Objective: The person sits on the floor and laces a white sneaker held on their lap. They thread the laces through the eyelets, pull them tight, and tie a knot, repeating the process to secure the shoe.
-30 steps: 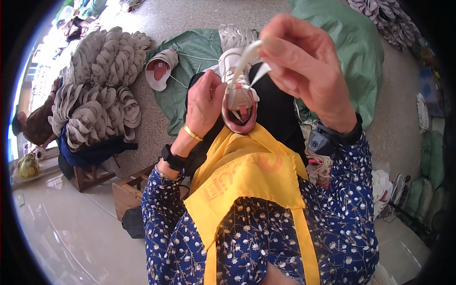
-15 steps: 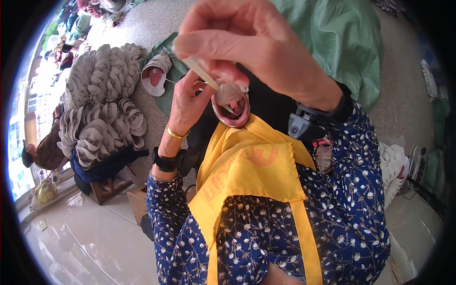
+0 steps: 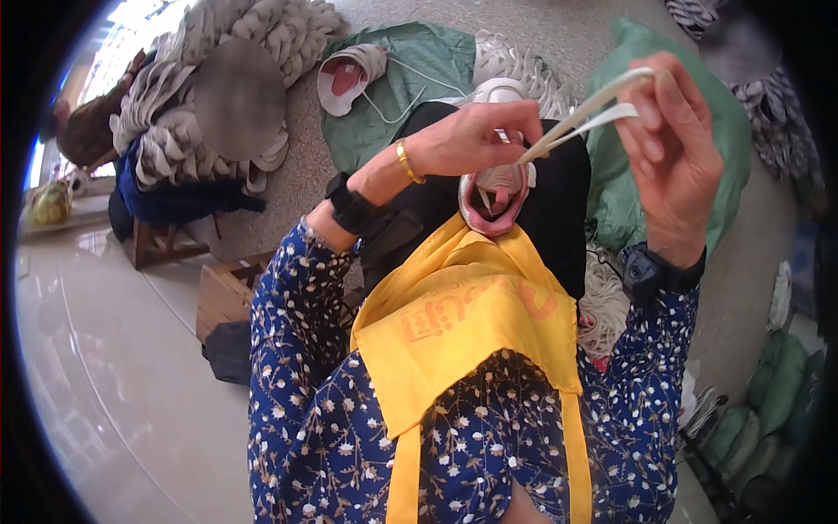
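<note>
A sneaker (image 3: 504, 225) with a pink lining and a pale upper stands on my lap, its opening facing me. My left hand (image 3: 467, 138) is closed over the lacing, its fingertips pinching the upper where a lace comes out; the fingers partly hide that spot. Up and to the right, my right hand (image 3: 676, 144) grips a flat off-white shoelace (image 3: 587, 112). The lace runs taut from the shoe to my right fingers, with a second strand hanging beside it. Under the shoe lies my yellow apron (image 3: 463, 323).
Another white shoe (image 3: 351, 77) with loose lace rests on a green sheet (image 3: 362, 144). White shoe pieces (image 3: 161, 131) are piled at left, above a wooden box (image 3: 229, 297). A bundle of white laces (image 3: 602, 306) hangs by my right side, near a green sack (image 3: 628, 205).
My right hand has swung to the right, away from above the shoe, drawing out the lace. My left hand has shifted across the lacing. The whole view has turned.
</note>
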A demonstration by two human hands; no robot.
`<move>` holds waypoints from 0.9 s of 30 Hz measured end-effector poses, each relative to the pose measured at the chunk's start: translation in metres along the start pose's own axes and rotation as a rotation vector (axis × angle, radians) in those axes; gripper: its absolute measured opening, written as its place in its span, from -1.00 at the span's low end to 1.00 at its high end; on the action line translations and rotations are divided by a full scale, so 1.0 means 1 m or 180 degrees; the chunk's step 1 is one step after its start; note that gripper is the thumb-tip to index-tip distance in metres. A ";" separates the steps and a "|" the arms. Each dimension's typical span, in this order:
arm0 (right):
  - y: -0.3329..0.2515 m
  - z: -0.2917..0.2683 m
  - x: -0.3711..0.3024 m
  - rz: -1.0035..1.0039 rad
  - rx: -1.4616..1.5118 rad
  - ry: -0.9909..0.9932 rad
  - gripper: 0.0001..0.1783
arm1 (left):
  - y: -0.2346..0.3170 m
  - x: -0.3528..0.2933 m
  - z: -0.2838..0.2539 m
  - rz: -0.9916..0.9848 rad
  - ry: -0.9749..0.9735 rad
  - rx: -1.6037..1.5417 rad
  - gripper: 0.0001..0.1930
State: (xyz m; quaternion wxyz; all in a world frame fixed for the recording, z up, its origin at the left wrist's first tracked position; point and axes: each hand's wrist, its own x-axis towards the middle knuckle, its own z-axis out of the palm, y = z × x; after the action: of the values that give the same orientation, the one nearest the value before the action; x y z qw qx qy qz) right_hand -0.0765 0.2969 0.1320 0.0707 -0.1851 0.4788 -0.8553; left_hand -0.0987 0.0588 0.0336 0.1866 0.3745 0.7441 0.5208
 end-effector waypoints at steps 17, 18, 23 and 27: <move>-0.011 -0.011 -0.013 -0.0021 -0.0464 0.0035 -0.82 | -0.031 -0.008 0.014 -0.0034 0.0818 -0.0669 -0.82; -0.013 -0.017 -0.021 0.0024 -0.0505 0.0074 -0.82 | -0.029 -0.013 0.015 -0.0172 0.0888 -0.0957 -0.81; -0.018 -0.074 -0.077 0.0845 -0.1564 0.0729 -0.75 | -0.025 -0.047 0.015 -0.0526 0.1109 -0.1463 -0.72; -0.002 -0.124 -0.129 0.1749 -0.2170 0.1174 -0.73 | -0.026 -0.080 0.021 -0.0977 0.1324 -0.1627 -0.70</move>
State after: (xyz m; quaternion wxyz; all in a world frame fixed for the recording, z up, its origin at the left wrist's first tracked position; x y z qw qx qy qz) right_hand -0.0054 0.4346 0.0431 0.1434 0.0907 0.7680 -0.6176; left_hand -0.0420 0.0080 -0.0075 0.1948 0.0858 0.6595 0.7210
